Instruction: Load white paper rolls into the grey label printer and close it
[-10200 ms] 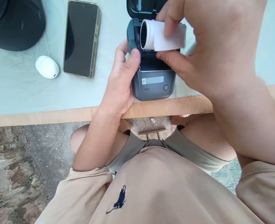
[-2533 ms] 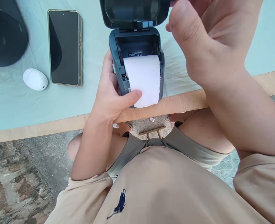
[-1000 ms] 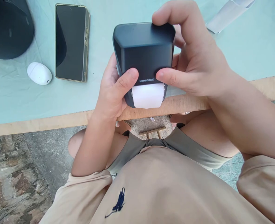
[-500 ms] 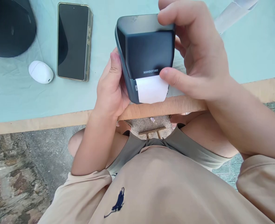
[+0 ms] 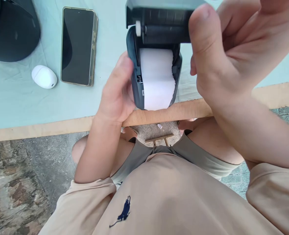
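White paper (image 5: 157,78) spills from the dark printer (image 5: 154,65) at the worktop's (image 5: 61,125) near edge. Left hand (image 5: 117,91) wraps its side, steadying it, while right hand (image 5: 223,49) pinches the raised lid (image 5: 159,19) clear of the roll.

Left hand (image 5: 117,93) curled; right hand (image 5: 223,55) raised, thumb extended.

Beige tee (image 5: 174,195) w/ navy logo (image 5: 121,212), grey shorts (image 5: 198,156)
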The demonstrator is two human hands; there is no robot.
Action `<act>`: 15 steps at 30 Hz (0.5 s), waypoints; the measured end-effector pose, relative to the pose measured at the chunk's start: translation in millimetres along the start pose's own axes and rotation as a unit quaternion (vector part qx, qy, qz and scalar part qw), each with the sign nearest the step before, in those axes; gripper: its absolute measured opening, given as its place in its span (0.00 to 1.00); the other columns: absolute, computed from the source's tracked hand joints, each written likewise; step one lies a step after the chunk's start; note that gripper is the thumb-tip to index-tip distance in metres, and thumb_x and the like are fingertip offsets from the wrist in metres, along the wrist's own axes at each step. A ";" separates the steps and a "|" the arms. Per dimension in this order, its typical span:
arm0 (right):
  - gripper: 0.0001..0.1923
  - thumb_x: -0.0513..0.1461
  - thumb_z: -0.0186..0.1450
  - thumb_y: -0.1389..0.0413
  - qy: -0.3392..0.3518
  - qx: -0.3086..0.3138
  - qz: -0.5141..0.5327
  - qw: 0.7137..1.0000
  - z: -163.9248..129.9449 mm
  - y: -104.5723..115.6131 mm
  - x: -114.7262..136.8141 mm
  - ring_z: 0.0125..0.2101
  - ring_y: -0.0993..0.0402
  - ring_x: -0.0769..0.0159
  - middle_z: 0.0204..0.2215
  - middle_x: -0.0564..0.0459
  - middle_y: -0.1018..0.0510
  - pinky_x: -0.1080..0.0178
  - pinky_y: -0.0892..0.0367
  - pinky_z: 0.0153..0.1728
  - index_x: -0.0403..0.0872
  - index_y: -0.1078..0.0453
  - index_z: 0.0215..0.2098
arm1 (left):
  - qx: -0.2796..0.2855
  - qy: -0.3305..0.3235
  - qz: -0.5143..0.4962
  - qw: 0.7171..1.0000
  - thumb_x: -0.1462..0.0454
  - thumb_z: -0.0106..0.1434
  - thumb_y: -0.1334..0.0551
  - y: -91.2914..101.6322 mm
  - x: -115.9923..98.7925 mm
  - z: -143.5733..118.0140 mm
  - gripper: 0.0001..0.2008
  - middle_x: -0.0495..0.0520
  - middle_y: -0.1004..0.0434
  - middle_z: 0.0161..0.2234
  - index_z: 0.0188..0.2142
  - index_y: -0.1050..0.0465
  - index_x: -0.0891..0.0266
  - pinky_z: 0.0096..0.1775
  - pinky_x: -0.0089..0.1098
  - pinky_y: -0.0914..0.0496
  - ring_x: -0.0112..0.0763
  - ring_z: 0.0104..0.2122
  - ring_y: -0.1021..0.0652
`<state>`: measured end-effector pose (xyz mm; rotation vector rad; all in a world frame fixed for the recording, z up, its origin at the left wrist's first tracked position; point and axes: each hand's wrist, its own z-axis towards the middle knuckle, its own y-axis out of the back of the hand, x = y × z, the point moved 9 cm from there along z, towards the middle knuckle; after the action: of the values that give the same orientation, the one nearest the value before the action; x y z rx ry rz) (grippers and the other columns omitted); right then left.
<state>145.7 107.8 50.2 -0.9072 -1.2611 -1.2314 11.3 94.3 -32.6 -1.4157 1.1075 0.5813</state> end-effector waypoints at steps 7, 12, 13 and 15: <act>0.13 0.43 0.67 0.54 0.146 0.051 -0.343 0.927 11.8 -10.8 22.8 0.38 0.28 0.69 0.39 0.56 0.26 0.64 0.32 0.38 0.48 0.30 0.39 | 0.026 -0.031 -0.025 0.999 0.55 0.64 0.41 -4.9 -4.4 -4.0 0.11 0.51 0.23 0.44 0.44 0.27 0.53 0.55 0.40 0.29 0.43 0.55 0.25; 0.13 0.40 0.58 0.47 0.132 0.131 -0.539 0.821 18.8 -27.5 3.2 0.27 0.35 0.71 0.28 0.55 0.29 0.63 0.37 0.31 0.51 0.30 0.42 | 0.015 -0.029 0.015 0.999 0.53 0.63 0.39 0.3 -2.3 -2.9 0.14 0.51 0.23 0.39 0.46 0.29 0.52 0.56 0.40 0.30 0.43 0.57 0.27; 0.14 0.41 0.58 0.47 0.129 0.135 -0.553 0.812 19.3 -29.5 1.7 0.25 0.38 0.72 0.26 0.55 0.31 0.65 0.40 0.29 0.52 0.30 0.43 | 0.015 -0.028 0.016 0.999 0.52 0.62 0.39 1.0 -1.6 -2.6 0.15 0.51 0.23 0.40 0.47 0.29 0.52 0.56 0.41 0.30 0.44 0.58 0.28; 0.15 0.42 0.57 0.45 0.116 0.144 -0.572 0.799 19.3 -31.7 1.6 0.23 0.42 0.74 0.23 0.54 0.35 0.67 0.45 0.26 0.53 0.30 0.44 | 0.020 -0.026 0.013 0.999 0.52 0.61 0.38 0.5 -0.1 -2.6 0.17 0.52 0.23 0.41 0.48 0.29 0.53 0.57 0.42 0.30 0.46 0.59 0.29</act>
<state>111.0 121.0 50.2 0.3727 -1.7783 -1.8876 10.1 91.9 -32.2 -1.3452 1.0924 0.6082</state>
